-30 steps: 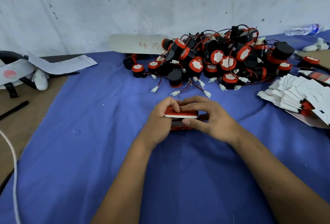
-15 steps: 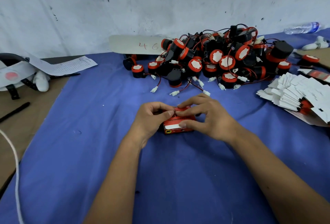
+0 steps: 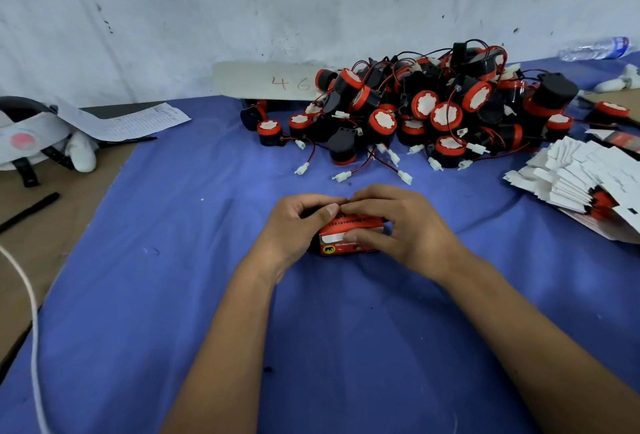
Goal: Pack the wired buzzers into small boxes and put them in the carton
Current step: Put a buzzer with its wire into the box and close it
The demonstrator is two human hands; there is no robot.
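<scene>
A small red box [image 3: 346, 239] with a white label and a yellow emblem rests on the blue cloth [image 3: 173, 295] at the centre. My left hand [image 3: 294, 226] grips its left end with curled fingers. My right hand [image 3: 401, 226] holds its right side, the thumb pressing on the front face and the fingers curled over the top. Whatever the box holds is hidden. A pile of black and red wired buzzers [image 3: 433, 115] with white plugs lies behind the hands. No carton is in view.
A fanned stack of flat white and red box blanks [image 3: 581, 184] lies at the right. A cardboard piece marked "46" [image 3: 270, 82] leans on the wall. A printed sheet [image 3: 138, 122], a white headset [image 3: 31, 136], a black pen [image 3: 27, 212] and a white cable [image 3: 33, 312] sit left.
The box's white flap that stood raised a second ago is now folded down. Both hands have closed in over the box top, and the box sits lower on the cloth.
</scene>
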